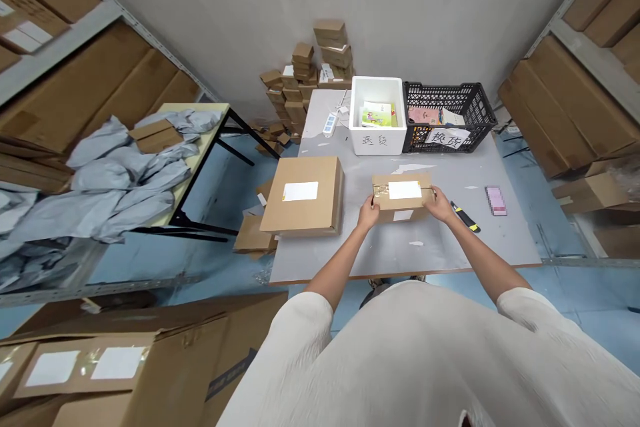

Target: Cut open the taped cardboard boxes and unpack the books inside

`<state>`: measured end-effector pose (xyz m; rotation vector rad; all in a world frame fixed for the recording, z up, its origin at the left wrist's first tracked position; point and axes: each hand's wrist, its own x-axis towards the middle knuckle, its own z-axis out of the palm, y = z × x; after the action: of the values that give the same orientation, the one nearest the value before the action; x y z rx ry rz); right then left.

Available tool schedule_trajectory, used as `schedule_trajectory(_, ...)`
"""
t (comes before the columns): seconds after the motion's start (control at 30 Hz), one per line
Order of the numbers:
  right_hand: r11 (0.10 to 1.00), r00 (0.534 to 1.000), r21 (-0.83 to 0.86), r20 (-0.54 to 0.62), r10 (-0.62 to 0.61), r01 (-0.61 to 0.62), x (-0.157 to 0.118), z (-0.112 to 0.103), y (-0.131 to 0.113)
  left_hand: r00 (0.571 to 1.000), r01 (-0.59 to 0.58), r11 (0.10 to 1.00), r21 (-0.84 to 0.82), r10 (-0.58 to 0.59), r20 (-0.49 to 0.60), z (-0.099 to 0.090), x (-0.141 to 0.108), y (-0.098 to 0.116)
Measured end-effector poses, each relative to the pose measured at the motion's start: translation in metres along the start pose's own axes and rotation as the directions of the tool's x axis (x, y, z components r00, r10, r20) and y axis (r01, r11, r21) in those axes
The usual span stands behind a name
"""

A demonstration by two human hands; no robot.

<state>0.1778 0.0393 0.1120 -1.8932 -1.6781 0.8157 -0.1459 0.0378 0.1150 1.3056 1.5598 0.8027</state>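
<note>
Between both hands is a small brown cardboard box (385, 216) with white labels on its top and front side. My left hand (369, 212) grips its left end, fingers closed on the edge. At the opposite end my right hand (439, 204) is closed on the box's right side. Whether the box rests on the table or is slightly lifted, I cannot tell. A larger labelled cardboard box (313, 170) lies left of it. Right of my right hand lies a black and yellow utility knife (466, 217).
The grey table (360, 257) also bears a white bin (377, 141) with booklets, a black crate (470, 117), a power strip (331, 124) and a pink pad-like item (496, 201). Stacked boxes (330, 47) stand behind. Grey parcels (115, 173) cover a side table.
</note>
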Motion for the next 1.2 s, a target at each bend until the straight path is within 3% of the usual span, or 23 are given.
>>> schedule_trajectory(0.2,0.968,0.989,0.201,0.043,0.142,-0.148,-0.017,-0.021,0.017,0.997,0.059,0.995,0.083,-0.055,-0.051,0.010,-0.009,0.008)
schedule_trajectory(0.33,0.943,0.968,0.222,0.028,0.248,-0.248,-0.022,-0.038,0.041,0.986,-0.028,0.960,0.280,0.072,-0.151,0.013,-0.018,0.025)
schedule_trajectory(0.47,0.926,0.935,0.135,0.011,0.355,-0.353,-0.026,-0.055,0.076,0.971,-0.184,0.872,0.453,0.233,-0.053,0.022,-0.032,0.042)
schedule_trajectory(0.57,0.910,0.910,-0.018,-0.017,0.414,-0.414,-0.030,-0.064,0.104,0.966,-0.238,0.812,0.533,0.256,0.040,0.031,-0.041,0.048)
schedule_trajectory(0.63,0.890,0.899,-0.130,-0.039,0.435,-0.437,-0.032,-0.067,0.121,0.969,-0.227,0.787,0.574,0.244,0.048,0.035,-0.045,0.048)
schedule_trajectory(0.9,0.847,0.892,-0.338,0.045,0.449,-0.410,-0.036,-0.061,0.166,0.979,-0.149,0.756,0.637,0.202,-0.009,0.042,-0.054,0.043)
schedule_trajectory(1.2,0.825,0.916,-0.485,0.110,0.386,-0.290,-0.033,-0.050,0.175,0.981,-0.096,0.749,0.655,0.182,-0.065,0.049,-0.057,0.038)
